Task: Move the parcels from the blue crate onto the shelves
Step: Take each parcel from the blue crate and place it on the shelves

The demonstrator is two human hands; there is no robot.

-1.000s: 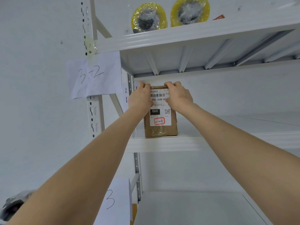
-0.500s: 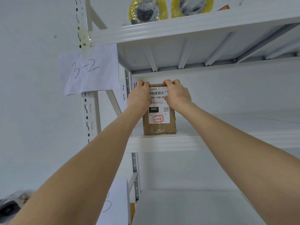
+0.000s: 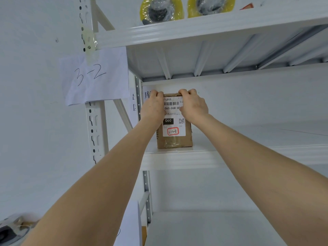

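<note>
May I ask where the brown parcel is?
Head view: the parcel stands at the left end of the middle shelf, left hand and right hand gripping its top.

A white paper sheet (image 3: 94,75) handwritten "3-2" hangs at upper left under a strip of clear tape (image 3: 89,41), against the white wall (image 3: 35,130). Two yellow-wrapped rolls (image 3: 160,10) (image 3: 211,5) sit side by side at the top, with a red scrap (image 3: 246,6) to their right. Another paper sheet (image 3: 130,226) hangs low.
</note>
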